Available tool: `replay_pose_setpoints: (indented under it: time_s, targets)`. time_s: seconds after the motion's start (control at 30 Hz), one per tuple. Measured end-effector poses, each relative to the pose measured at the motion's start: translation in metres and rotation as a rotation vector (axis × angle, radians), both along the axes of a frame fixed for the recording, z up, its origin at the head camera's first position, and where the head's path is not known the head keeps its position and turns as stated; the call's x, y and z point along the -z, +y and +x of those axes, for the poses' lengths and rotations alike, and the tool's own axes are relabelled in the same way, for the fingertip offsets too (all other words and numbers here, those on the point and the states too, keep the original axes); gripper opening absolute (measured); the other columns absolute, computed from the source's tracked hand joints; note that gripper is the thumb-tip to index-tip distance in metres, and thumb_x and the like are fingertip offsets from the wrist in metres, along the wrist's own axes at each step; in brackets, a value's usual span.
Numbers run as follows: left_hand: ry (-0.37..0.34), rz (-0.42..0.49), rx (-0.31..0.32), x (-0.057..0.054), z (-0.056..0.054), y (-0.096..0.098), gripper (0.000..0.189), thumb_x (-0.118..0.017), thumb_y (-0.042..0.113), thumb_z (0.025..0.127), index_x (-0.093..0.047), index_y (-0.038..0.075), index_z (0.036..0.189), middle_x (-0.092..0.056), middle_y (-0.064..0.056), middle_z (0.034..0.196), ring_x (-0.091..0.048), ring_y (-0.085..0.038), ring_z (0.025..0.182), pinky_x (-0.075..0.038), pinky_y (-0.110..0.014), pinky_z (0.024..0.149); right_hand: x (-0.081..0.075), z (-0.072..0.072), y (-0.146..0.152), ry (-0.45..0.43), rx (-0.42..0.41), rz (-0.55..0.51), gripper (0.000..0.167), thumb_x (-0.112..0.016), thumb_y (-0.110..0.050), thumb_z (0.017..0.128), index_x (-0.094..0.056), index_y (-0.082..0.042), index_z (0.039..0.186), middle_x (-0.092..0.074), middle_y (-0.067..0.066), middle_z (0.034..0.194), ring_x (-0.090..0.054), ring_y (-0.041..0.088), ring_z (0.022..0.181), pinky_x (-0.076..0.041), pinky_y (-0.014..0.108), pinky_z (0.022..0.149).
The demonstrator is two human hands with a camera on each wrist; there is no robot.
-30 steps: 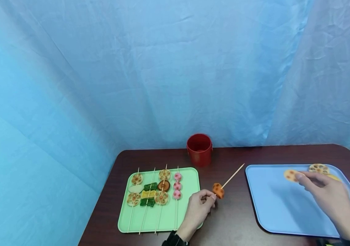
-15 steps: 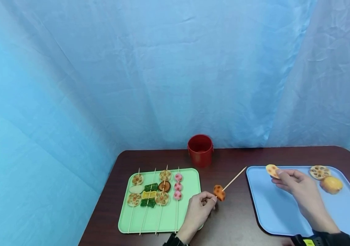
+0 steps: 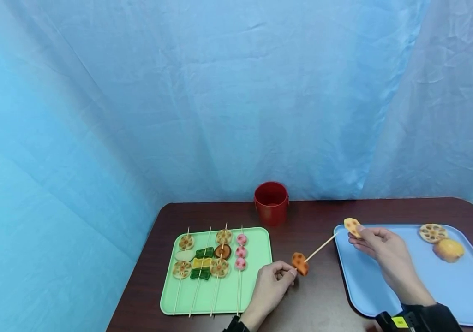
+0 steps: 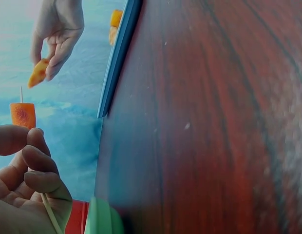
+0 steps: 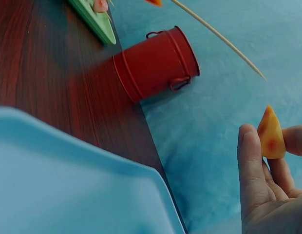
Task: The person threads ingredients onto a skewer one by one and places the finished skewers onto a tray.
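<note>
My left hand holds a thin wooden skewer between thumb and fingers. On the skewer, right above the fingertips, sits an orange food piece with brown spots. The skewer's bare tip leans up to the right. Over the left part of the blue tray, my right hand pinches a yellow, brown-spotted slice by its edge. In the right wrist view the slice shows a pointed top between thumb and finger, a short gap from the skewer's tip.
A green tray at left carries several loaded skewers. Behind the hands stands a red bucket. On the blue tray at right lie a lotus root slice and a yellow rounded piece. A blue curtain hangs behind the table.
My right hand has carried the yellow slice leftward from the blue tray's far side to near the skewer's tip. My left hand has shifted slightly right with the skewer.
</note>
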State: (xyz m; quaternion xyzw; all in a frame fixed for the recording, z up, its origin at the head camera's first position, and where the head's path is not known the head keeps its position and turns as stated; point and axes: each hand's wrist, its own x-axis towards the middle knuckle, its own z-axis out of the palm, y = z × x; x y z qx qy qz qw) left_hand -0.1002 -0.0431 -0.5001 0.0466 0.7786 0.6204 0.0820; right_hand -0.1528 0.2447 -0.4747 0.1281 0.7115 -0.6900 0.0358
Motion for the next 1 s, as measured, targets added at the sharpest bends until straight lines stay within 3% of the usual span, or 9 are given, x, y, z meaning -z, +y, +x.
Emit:
replay_pose_setpoints:
  time_s: [0.23, 0.63, 0.77, 1.0]
  targets:
    - [0.008, -0.035, 0.029, 0.003, 0.001, 0.001, 0.017, -0.071, 0.018, 0.096, -0.077, 0.003, 0.093, -0.065, 0.007, 0.069, -0.048, -0.001, 0.051, -0.037, -0.018, 0.048, -0.002, 0.000, -0.010, 0.016, -0.001, -0.022, 0.052, -0.063, -0.038, 0.104, -0.050, 0.008, 0.127, -0.071, -0.008, 0.096, -0.073, 0.005, 0.087, -0.059, 0.028, 0.082]
    - [0.000, -0.032, 0.017, 0.005, 0.001, 0.002, 0.017, -0.071, 0.019, 0.096, -0.077, 0.003, 0.093, -0.066, 0.006, 0.069, -0.049, -0.002, 0.051, -0.036, -0.018, 0.048, -0.004, 0.001, -0.019, 0.018, -0.029, -0.004, 0.053, -0.063, -0.041, 0.103, -0.052, 0.007, 0.123, -0.071, -0.003, 0.099, -0.073, 0.006, 0.089, -0.059, 0.032, 0.086]
    - [0.000, -0.039, 0.009, 0.006, 0.002, 0.002, 0.017, -0.071, 0.018, 0.096, -0.077, 0.003, 0.092, -0.066, 0.006, 0.069, -0.049, -0.002, 0.051, -0.036, -0.018, 0.048, -0.006, 0.004, -0.020, 0.058, -0.030, 0.062, 0.055, -0.065, -0.043, 0.101, -0.054, 0.007, 0.122, -0.072, -0.001, 0.099, -0.073, 0.005, 0.089, -0.059, 0.029, 0.084]
    - [0.003, -0.046, 0.000, 0.005, 0.001, 0.003, 0.015, -0.072, 0.018, 0.095, -0.077, 0.004, 0.091, -0.067, 0.004, 0.070, -0.050, -0.001, 0.053, -0.037, -0.018, 0.049, -0.010, 0.009, -0.027, 0.123, -0.065, 0.185, 0.064, -0.065, -0.046, 0.100, -0.057, 0.007, 0.136, -0.073, 0.010, 0.116, -0.072, 0.002, 0.091, -0.059, 0.027, 0.082]
